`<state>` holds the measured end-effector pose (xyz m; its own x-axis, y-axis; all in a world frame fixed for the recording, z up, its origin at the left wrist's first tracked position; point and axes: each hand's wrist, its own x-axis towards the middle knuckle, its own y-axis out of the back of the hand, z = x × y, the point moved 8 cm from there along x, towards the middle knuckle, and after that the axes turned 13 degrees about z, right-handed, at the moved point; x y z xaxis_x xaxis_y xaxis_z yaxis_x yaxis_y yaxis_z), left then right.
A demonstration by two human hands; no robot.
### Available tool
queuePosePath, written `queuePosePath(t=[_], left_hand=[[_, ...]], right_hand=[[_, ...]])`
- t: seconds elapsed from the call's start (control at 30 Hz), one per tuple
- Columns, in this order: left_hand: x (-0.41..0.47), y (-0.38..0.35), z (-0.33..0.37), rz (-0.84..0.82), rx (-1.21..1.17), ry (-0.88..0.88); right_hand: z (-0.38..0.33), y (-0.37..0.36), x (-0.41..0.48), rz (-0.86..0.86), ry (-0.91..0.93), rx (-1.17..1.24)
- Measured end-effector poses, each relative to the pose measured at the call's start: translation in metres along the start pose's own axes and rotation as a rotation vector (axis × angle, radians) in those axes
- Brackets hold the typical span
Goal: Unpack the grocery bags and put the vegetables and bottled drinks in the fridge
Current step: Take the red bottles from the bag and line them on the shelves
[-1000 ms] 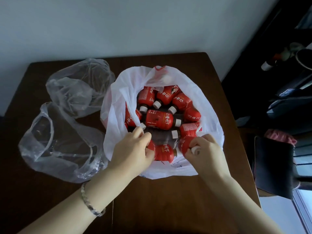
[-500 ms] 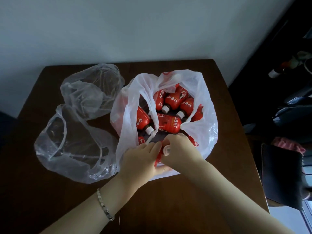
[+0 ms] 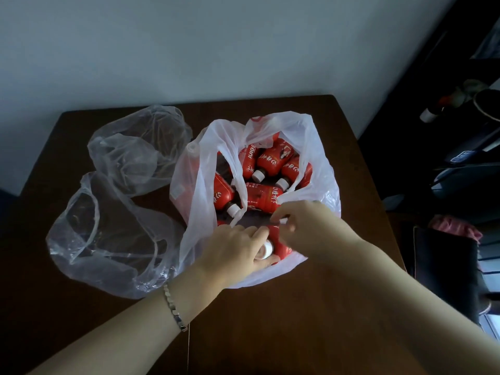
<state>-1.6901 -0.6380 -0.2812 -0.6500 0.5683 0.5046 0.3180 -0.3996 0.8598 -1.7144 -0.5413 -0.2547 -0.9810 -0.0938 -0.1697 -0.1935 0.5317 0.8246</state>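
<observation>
1. Now the left hand (image 3: 238,249) has closed round the white-capped neck of a red juice bottle (image 3: 278,243) at the near edge of the white plastic bag (image 3: 322,171); a second ago it only rested on the bag's rim beside the bottles.
2. Meanwhile the right hand (image 3: 305,226) has crossed from the bag's near right side to the middle. Its fingers curl over the same bottle's body, but whether they grip it or only steady it cannot be told.
3. Since then the bag's mouth has drawn in, its handles pulled toward the hands, so fewer bottles show.
4. That suggests the first bottle of a handful is being gathered for the fridge, which is not in view.
5. Inside the bag, several more red bottles (image 3: 270,161) lie on their sides, caps mostly pointing toward the person.
6. To the left, two clear plastic bags (image 3: 108,239) sit slack and apparently empty on the dark wooden table (image 3: 270,334), so the vegetables look already dealt with.
</observation>
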Motion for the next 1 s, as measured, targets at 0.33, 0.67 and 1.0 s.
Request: queuePosePath(t=[0.33,0.67,1.0], left_hand=[[0.005,0.024,-0.049,0.062,0.129,0.481],[-0.015,0.016,-0.089,-0.157,0.180,0.757],[-0.014,0.012,-0.085,-0.137,0.137,0.708]], right_hand=[[0.113,-0.088,0.003,-0.305,-0.398,-0.343],[0.062,-0.129,0.024,-0.068,-0.134,-0.423],[0.117,-0.131,0.026,-0.299,-0.457,0.033]])
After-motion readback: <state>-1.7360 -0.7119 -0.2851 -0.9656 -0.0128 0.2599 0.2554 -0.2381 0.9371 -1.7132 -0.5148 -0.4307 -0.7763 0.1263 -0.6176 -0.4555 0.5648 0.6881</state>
